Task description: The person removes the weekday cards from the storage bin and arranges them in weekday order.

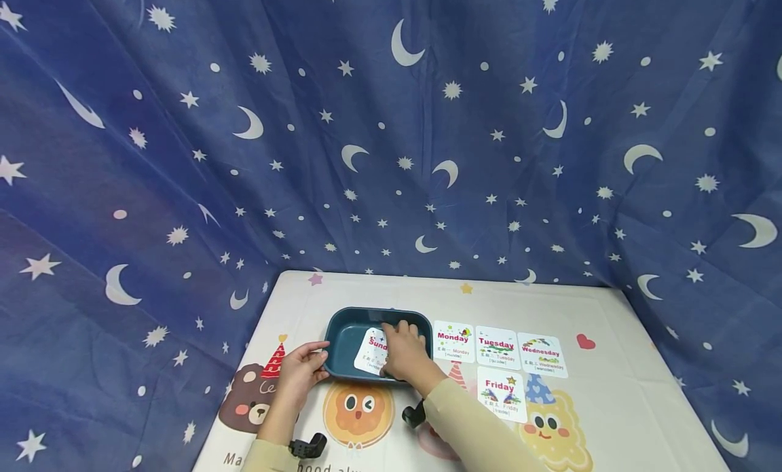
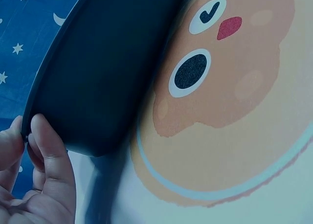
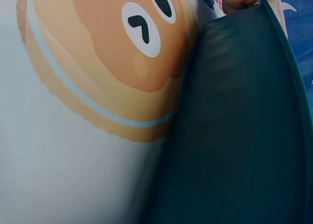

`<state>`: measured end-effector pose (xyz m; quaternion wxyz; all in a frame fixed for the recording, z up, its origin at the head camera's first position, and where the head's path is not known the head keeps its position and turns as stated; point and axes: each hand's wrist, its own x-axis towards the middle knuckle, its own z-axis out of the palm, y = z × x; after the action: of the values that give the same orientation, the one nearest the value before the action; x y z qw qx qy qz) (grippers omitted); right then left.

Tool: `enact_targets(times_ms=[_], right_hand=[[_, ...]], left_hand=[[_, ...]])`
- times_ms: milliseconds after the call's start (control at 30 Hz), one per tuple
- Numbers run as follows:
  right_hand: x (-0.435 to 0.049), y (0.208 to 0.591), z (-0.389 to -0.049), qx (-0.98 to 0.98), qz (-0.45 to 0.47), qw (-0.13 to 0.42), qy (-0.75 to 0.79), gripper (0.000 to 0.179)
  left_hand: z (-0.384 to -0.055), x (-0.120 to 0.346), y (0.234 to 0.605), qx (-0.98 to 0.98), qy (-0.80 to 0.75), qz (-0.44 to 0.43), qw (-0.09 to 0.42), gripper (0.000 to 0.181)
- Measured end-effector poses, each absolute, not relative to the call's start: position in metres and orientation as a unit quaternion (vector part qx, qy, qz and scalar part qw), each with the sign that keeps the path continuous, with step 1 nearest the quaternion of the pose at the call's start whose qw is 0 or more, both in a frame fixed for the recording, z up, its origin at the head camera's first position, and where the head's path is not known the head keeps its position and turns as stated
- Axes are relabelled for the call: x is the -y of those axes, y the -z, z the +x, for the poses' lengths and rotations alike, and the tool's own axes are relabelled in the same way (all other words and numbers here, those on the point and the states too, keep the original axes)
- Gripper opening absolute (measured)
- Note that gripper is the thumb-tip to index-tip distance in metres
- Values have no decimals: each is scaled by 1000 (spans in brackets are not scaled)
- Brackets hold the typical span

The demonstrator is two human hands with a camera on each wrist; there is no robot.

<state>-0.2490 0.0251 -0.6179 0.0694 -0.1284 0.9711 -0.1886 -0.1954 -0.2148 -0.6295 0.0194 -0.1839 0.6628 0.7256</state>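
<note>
A dark teal plastic tray with raised sides stands on the table. My left hand holds its left end, thumb and fingers at the rim, as the left wrist view also shows. Inside the tray, my right hand grips a white Sunday card and covers its right part. The card lies tilted there; any others beneath are hidden. To the right of the tray are a Monday card, a Tuesday card and a Wednesday card in a row. A Friday card lies below Tuesday.
The pale tablecloth carries printed cartoon figures, including a round winking face in front of the tray and a bear at left. A blue curtain with moons and stars hangs behind the table and along its sides.
</note>
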Motion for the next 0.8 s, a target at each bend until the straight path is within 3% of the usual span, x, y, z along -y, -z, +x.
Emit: enact_targets(times_ms=[800], right_hand=[[-25,619,-251,-968,-141,26,205,99]], left_hand=[[-196,211,632,-664,-724,-187,9,32]])
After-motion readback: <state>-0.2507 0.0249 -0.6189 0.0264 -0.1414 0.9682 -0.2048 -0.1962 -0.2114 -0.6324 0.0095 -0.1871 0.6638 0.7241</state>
